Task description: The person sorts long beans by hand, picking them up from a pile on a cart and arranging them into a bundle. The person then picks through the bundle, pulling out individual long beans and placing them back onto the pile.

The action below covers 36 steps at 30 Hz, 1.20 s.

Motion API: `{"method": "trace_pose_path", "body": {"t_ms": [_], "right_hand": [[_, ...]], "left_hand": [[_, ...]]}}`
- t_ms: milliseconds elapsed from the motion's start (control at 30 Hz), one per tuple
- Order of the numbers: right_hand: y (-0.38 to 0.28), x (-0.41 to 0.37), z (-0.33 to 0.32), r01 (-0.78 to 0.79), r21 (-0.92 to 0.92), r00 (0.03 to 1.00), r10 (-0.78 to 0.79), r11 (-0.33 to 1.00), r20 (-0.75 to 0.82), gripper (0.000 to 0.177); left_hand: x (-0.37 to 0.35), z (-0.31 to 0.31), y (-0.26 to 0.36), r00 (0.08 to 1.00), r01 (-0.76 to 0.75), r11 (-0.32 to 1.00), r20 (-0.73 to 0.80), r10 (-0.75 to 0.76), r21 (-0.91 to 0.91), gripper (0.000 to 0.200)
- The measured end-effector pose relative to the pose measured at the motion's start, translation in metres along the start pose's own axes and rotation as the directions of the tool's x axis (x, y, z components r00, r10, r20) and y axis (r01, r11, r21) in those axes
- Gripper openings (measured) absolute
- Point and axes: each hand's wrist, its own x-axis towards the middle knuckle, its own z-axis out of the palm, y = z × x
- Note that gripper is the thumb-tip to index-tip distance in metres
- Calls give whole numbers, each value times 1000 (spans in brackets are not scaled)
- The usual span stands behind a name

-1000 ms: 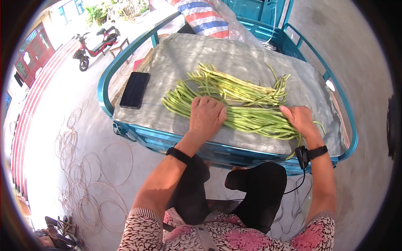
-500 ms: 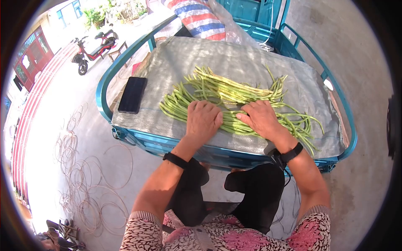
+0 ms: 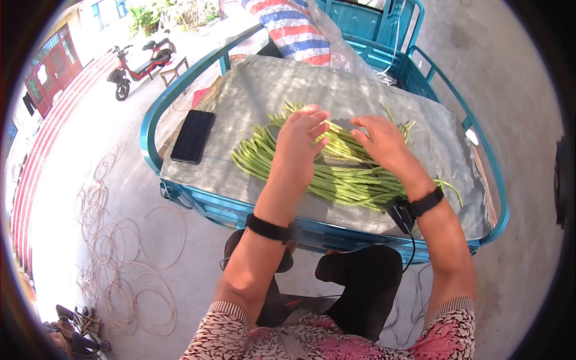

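Observation:
Long green beans lie in two bunches on a grey woven sheet [image 3: 240, 90]. The greener near bunch [image 3: 348, 186] stretches across the front of the sheet. Behind it, the yellower far bunch [image 3: 343, 143] is partly covered by my hands. My left hand [image 3: 301, 133] is over the left part of the far bunch, fingers apart and holding nothing. To its right, my right hand [image 3: 383, 143] hovers over the same bunch, thumb spread from the fingers and nothing gripped. Both wrists wear black bands; a small black device hangs at the right one.
A black phone [image 3: 193, 137] lies on the sheet's left side. Blue rails [image 3: 157, 108] edge the cart bed. At the back rests a striped bag [image 3: 297, 30]. Coiled wire [image 3: 114, 252] covers the ground at left, and a red scooter [image 3: 144, 65] stands beyond.
Both hands have let go of the near bunch and moved up and away from me, over the far bunch. The near bunch now lies loose. The view has shifted slightly.

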Motion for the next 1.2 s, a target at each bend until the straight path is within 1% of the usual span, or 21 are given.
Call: {"method": "trace_pose_path", "body": {"t_ms": [33, 67, 167, 200, 300, 333, 433, 467, 567, 600, 633, 700, 733, 833, 900, 933, 967, 1033, 1067, 1167, 1200], "right_hand": [[7, 8, 13, 15, -39, 998, -17, 999, -53, 27], [12, 14, 25, -36, -67, 999, 36, 997, -4, 30], [15, 25, 60, -202, -49, 977, 205, 978, 58, 33], [13, 26, 65, -235, 16, 971, 234, 972, 49, 34], [14, 25, 65, -215, -28, 973, 216, 976, 86, 32], [14, 25, 65, -208, 19, 977, 206, 978, 63, 26], [16, 25, 61, -301, 189, 953, 288, 935, 94, 22], [14, 22, 58, -275, 256, 961, 270, 927, 56, 20], [-1, 5, 47, -301, 525, 950, 300, 796, 89, 19], [-13, -3, 36, -325, 630, 945, 269, 706, 186, 20], [-21, -11, 30, -275, 589, 961, 211, 760, 178, 21], [-31, -26, 23, -165, 502, 982, 92, 849, 167, 22], [-28, -33, 28, -78, 433, 995, 42, 898, 91, 23], [-38, -44, 18, -24, 312, 998, 2, 950, 69, 23], [-39, -48, 18, -58, 340, 997, 37, 938, 67, 23], [-38, -50, 19, -81, 368, 996, 58, 926, 73, 23], [-38, -50, 19, -104, 395, 994, 80, 913, 78, 23], [-41, -50, 13, -75, 368, 994, 40, 927, 103, 21], [-42, -50, 10, -60, 355, 993, 20, 933, 116, 20], [-32, -55, 18, -205, 505, 975, 131, 838, 179, 18], [-32, -54, 19, -187, 509, 978, 112, 840, 175, 17]], "left_hand": [[5, -2, -2, 996, 76, 965, -17, -83, -250, 44], [11, -5, -5, 986, 139, 865, -13, -165, -482, 50], [19, -27, -40, 970, 208, 844, -8, -243, -494, 59], [17, -31, -43, 969, 211, 850, -8, -246, -483, 61], [16, -42, -50, 983, 174, 841, 34, -182, -512, 60], [15, -45, -50, 984, 177, 839, 61, -170, -515, 60], [16, -51, -54, 984, 177, 821, 95, -149, -542, 58], [16, -53, -55, 983, 185, 814, 109, -149, -550, 57], [13, -58, -54, 970, 237, 777, 188, -155, -583, 54], [14, -59, -52, 958, 275, 754, 240, -159, -597, 53], [13, -59, -49, 943, 312, 730, 291, -160, -608, 53], [10, -57, -46, 960, 274, 717, 233, -158, -641, 51], [10, -55, -47, 969, 244, 712, 204, -142, -659, 50], [5, -53, -47, 986, 163, 709, 133, -98, -686, 35], [4, -54, -48, 994, 94, 759, 99, -38, -644, 29], [4, -56, -46, 987, 120, 731, 158, -18, -672, 25], [4, -59, -43, 990, 107, 731, 144, -12, -674, 25], [0, -61, -35, 993, 80, 732, 117, 0, -677, 26], [0, -64, -32, 981, 112, 707, 192, 34, -698, 27], [3, -61, -31, 981, 132, 782, 191, -16, -609, 28], [3, -61, -33, 979, 133, 783, 204, -8, -607, 29]]}}
